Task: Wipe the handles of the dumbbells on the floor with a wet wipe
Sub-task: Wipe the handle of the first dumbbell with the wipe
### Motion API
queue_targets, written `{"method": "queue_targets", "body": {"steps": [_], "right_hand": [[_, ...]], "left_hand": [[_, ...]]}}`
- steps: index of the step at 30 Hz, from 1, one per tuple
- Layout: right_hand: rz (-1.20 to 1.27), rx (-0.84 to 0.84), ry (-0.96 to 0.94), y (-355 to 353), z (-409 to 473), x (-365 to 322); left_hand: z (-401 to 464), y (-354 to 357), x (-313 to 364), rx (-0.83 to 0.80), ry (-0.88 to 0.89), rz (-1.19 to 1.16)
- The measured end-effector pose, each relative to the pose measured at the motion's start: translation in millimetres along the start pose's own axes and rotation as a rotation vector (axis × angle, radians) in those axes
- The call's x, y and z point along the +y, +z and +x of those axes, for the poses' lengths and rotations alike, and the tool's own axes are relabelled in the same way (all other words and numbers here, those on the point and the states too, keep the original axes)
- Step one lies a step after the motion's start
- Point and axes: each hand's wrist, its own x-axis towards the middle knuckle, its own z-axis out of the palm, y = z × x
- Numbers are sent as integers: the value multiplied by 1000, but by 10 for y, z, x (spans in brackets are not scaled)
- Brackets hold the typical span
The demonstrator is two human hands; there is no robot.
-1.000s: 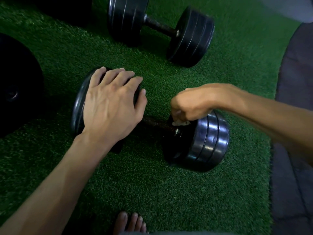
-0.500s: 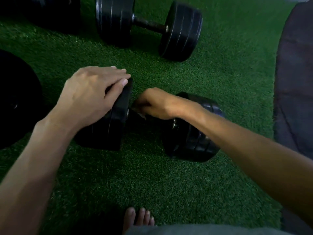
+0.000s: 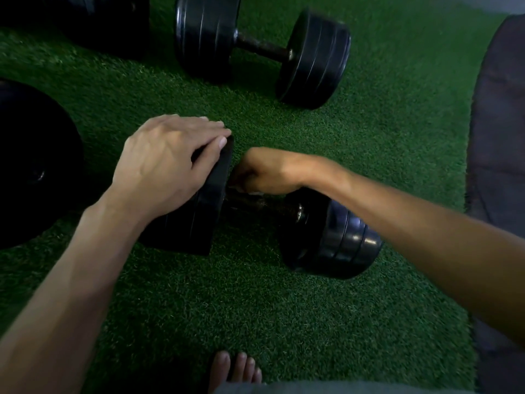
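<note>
- Dumbbell point(image 3: 255, 211) lies on green turf point(image 3: 397, 137), bare turf all around it.
- Left hand point(image 3: 167, 160) rests flat-fingered on its left weight's edge.
- Right hand point(image 3: 264, 172) curls round the handle point(image 3: 264, 204), a pale wet wipe point(image 3: 254, 192) barely visible underneath.
- Second dumbbell point(image 3: 264, 49) lies well apart behind.

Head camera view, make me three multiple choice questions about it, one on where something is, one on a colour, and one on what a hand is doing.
1. Where does the left hand rest?
A. on the near dumbbell's left weight
B. on the far dumbbell
C. flat on the turf

2. What colour is the turf?
A. blue
B. green
C. red

3. What is the right hand doing?
A. lying open on the turf
B. gripping the handle of the near dumbbell
C. lifting the far dumbbell

Answers:
1 A: its fingers lie over the left end of the near dumbbell.
2 B: the turf shows green all round.
3 B: its fingers curl round the handle beside the left weight; the far dumbbell lies untouched.
</note>
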Motion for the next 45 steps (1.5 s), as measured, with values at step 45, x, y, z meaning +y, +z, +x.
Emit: {"method": "queue_targets", "body": {"steps": [45], "right_hand": [[-130, -130, -9, -285, -287, 133]], "left_hand": [[5, -9, 56, 44, -62, 5]]}}
